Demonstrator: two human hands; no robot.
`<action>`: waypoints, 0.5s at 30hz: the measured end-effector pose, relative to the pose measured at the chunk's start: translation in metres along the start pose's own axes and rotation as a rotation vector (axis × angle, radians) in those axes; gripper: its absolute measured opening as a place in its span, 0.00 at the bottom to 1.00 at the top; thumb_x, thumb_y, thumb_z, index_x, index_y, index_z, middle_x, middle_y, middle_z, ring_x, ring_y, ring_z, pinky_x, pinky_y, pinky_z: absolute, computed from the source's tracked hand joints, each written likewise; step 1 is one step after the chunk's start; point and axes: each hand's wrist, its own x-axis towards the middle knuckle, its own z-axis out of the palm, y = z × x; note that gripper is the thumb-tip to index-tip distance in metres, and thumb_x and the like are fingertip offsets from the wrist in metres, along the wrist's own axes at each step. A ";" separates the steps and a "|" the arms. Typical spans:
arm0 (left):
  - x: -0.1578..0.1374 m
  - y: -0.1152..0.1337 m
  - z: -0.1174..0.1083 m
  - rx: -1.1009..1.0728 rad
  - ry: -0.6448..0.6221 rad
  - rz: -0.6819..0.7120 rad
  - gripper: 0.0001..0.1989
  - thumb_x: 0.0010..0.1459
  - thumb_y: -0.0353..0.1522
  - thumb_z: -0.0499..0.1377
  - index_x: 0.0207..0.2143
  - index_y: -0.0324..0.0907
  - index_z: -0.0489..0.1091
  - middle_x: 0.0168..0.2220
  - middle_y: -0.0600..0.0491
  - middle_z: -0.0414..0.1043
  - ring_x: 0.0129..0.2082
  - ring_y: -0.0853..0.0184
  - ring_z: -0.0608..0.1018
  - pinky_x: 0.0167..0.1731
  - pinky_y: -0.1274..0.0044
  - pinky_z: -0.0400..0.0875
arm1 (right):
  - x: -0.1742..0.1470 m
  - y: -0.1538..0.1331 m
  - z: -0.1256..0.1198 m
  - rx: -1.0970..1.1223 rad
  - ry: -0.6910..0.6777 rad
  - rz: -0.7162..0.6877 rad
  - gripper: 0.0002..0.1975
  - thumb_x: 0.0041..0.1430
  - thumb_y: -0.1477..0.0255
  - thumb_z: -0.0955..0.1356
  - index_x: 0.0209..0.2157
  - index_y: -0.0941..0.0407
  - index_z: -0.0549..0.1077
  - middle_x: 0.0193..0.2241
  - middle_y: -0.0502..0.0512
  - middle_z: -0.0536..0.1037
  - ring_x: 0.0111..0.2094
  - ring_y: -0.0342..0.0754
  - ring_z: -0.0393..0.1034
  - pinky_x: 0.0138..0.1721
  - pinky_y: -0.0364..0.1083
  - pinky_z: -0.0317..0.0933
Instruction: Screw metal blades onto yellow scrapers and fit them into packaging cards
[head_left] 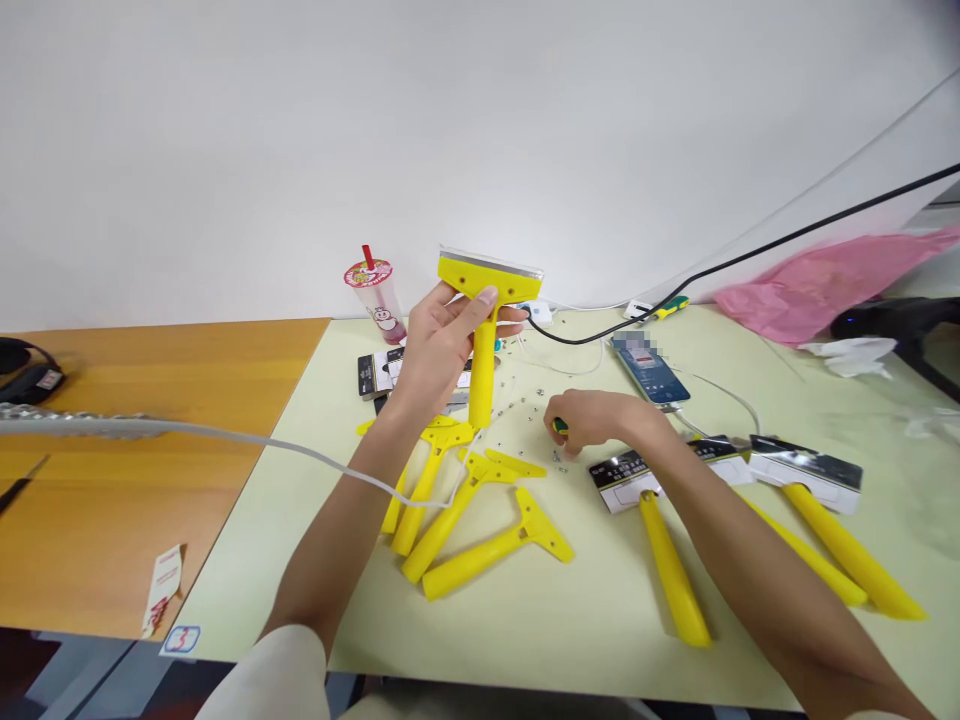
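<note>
My left hand (442,335) grips a yellow scraper (484,375) upright above the table, thumb pressed just below its wide head. A metal blade strip (491,262) runs along the scraper's top edge. My right hand (585,420) is closed low over the table, fingertips down among small loose screws (557,456). From its fist shows the end of a tool with a dark green and yellow handle (560,426); the rest is hidden. Several yellow scraper bodies (480,555) lie beneath my left forearm. To the right, more yellow handles (675,575) lie with black-and-white cards (806,470) over their heads.
A cup with a red straw (379,295) stands near the wall. A phone (649,368) lies beyond my right hand, a green-and-yellow tool (671,307) behind it. A grey cable (300,455) crosses before my left arm; a black cable (720,265) hangs right. A pink bag (810,285) lies far right.
</note>
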 end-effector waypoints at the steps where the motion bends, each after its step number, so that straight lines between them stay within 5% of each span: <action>1: 0.000 0.001 0.000 0.009 -0.003 0.000 0.18 0.60 0.41 0.75 0.47 0.42 0.76 0.48 0.46 0.85 0.50 0.56 0.87 0.55 0.65 0.83 | 0.003 -0.002 0.002 -0.004 0.004 0.008 0.11 0.51 0.71 0.80 0.37 0.56 0.82 0.43 0.60 0.83 0.42 0.58 0.79 0.34 0.48 0.60; 6: 0.000 0.004 -0.001 0.037 -0.010 -0.019 0.17 0.62 0.40 0.74 0.47 0.42 0.76 0.47 0.47 0.85 0.50 0.57 0.87 0.54 0.65 0.83 | 0.015 -0.006 0.010 -0.007 0.021 0.039 0.21 0.47 0.71 0.82 0.44 0.57 0.82 0.49 0.63 0.82 0.45 0.60 0.80 0.36 0.47 0.62; 15: 0.001 -0.003 -0.004 0.035 -0.056 -0.031 0.19 0.62 0.41 0.74 0.49 0.42 0.76 0.47 0.46 0.85 0.47 0.57 0.88 0.54 0.65 0.83 | 0.025 0.006 0.009 0.036 0.034 -0.003 0.11 0.50 0.74 0.80 0.37 0.57 0.83 0.44 0.61 0.83 0.41 0.57 0.79 0.34 0.47 0.61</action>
